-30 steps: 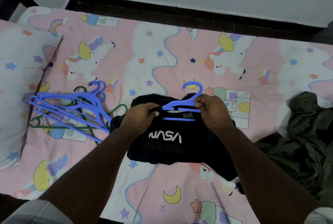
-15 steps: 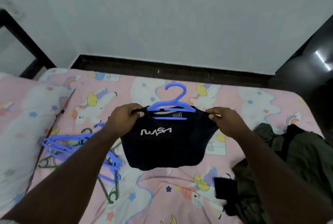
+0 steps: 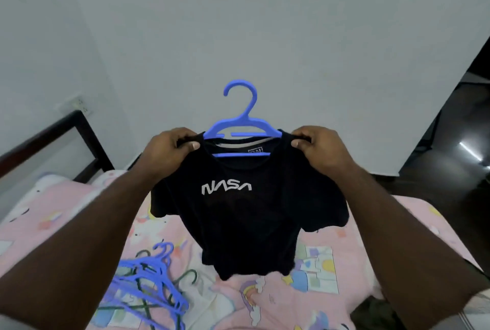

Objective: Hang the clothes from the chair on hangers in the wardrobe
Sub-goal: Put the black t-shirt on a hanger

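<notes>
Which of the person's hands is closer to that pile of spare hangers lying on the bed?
The left hand. It grips the black NASA T-shirt's shoulder above the pile of hangers; the right hand grips the opposite shoulder, farther across.

Both forearms are bare from wrist to well past the elbow. The left hand [image 3: 169, 148] and right hand [image 3: 319, 146] wear no rings, watch or gloves. Short trimmed nails show on the thumbs. At the lower right corner a sleeve edge [image 3: 477, 311] appears (pale fabric with thin dark checked lines, partly cut off by the frame).
</notes>
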`<control>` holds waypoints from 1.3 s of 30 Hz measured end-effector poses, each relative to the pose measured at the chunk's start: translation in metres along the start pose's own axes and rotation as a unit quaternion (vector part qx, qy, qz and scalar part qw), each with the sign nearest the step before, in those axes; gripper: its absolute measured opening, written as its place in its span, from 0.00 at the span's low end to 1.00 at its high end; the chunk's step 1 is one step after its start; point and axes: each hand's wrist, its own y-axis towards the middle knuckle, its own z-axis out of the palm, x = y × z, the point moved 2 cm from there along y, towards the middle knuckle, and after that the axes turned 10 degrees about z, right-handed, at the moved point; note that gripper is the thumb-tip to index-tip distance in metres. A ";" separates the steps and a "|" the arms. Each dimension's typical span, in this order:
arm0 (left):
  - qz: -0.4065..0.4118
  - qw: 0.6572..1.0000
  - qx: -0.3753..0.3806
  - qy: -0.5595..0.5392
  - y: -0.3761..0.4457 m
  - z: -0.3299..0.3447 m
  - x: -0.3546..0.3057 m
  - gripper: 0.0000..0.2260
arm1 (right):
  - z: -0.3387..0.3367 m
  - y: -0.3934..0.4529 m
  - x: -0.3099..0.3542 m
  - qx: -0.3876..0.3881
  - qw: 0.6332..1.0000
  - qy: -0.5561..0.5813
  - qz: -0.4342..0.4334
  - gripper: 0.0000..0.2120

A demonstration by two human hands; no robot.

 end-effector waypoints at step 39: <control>0.022 0.990 -0.118 0.069 -0.092 -0.127 -0.029 0.16 | -0.023 -0.049 0.127 -0.006 0.998 0.003 -0.055 0.05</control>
